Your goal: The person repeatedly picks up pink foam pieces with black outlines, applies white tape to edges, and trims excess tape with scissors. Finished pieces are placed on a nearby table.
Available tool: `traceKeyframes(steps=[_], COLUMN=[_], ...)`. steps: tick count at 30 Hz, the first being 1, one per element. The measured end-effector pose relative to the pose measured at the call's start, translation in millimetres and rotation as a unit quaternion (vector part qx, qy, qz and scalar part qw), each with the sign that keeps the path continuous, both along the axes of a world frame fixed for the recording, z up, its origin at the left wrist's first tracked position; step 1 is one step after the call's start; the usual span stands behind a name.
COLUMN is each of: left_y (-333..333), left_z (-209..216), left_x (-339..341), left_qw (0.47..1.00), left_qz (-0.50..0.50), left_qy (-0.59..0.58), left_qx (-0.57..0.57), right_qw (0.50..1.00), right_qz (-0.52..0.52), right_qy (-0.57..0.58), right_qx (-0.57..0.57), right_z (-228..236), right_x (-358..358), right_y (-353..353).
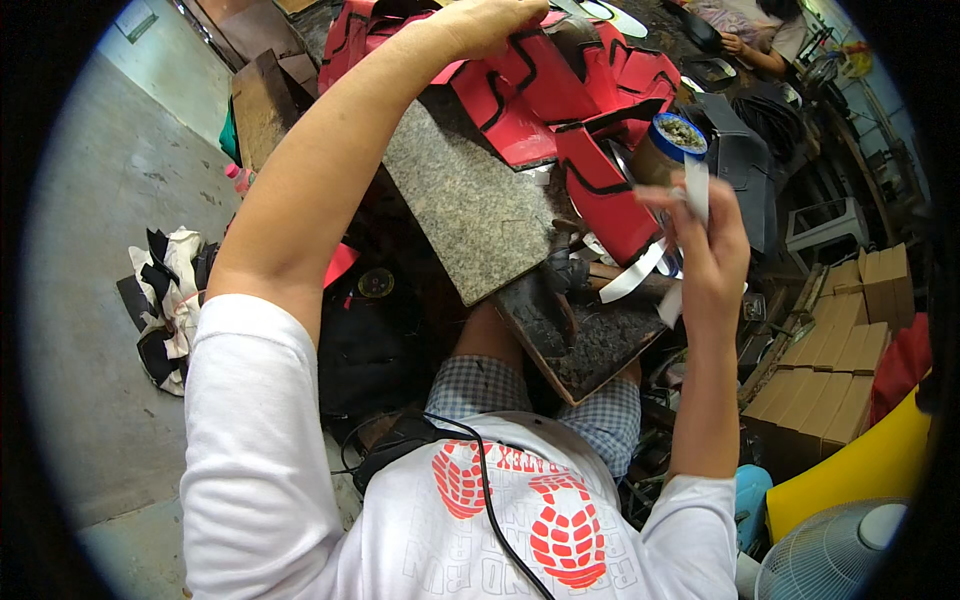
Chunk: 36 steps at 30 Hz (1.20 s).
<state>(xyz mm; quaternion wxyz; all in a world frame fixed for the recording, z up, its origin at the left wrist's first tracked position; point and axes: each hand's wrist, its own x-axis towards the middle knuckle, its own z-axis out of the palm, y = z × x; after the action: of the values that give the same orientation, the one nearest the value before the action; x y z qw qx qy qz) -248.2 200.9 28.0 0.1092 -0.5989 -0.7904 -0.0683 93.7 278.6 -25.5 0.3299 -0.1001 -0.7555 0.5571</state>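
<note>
Left hand (490,25) reaches far forward, fingers curled down onto the pile of red cut pieces (560,100) heaped beyond the granite slab (465,200). Right hand (705,245) is raised, pinching a white strip (696,188) between fingertips, just below a blue-rimmed tin (678,135); more white strips (632,280) dangle beneath.

- A pile of red, black-edged cut leather pieces (560,90) lies far across the workbench, overlapping and partly hanging over a grey stone slab.
- A white flat strip (697,190) stands upright at right, its lower end curling leftward.
</note>
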Motion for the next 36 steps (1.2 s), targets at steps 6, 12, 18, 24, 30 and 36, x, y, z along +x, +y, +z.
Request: traceKeyframes(steps=[6, 12, 18, 24, 30, 36], left_y=[8.5, -15.7, -22.7, -71.3, -170.5, -231.6], left_z=[-12.9, 4.0, 33.2, 65.5, 67.2, 3.5], left_x=[-10.3, 4.8, 28.4, 49.0, 100.5, 174.4], left_qw=[0.997, 0.996, 0.994, 0.950, 0.977, 0.723], left_qz=[-0.041, -0.032, -0.063, 0.006, 0.073, 0.021], left_qy=[0.056, 0.084, 0.078, 0.260, 0.141, -0.557], left_qx=[0.019, 0.014, 0.045, 0.176, 0.145, 0.408], right_qw=[0.956, 0.971, 0.983, 0.966, 0.907, 0.956], right_qz=[0.087, 0.035, 0.012, -0.004, 0.071, 0.263], right_qy=[0.153, 0.074, 0.089, 0.221, 0.283, -0.010], right_qx=[-0.236, -0.225, -0.163, -0.135, -0.305, -0.127], right_z=[17.7, -26.9, -39.6, -38.7, 20.7, 62.9], right_x=[-165.1, -243.6, -247.9, -246.4, -212.7, -81.5], right_y=[30.8, 81.3, 107.4, 99.5, 87.3, 19.5])
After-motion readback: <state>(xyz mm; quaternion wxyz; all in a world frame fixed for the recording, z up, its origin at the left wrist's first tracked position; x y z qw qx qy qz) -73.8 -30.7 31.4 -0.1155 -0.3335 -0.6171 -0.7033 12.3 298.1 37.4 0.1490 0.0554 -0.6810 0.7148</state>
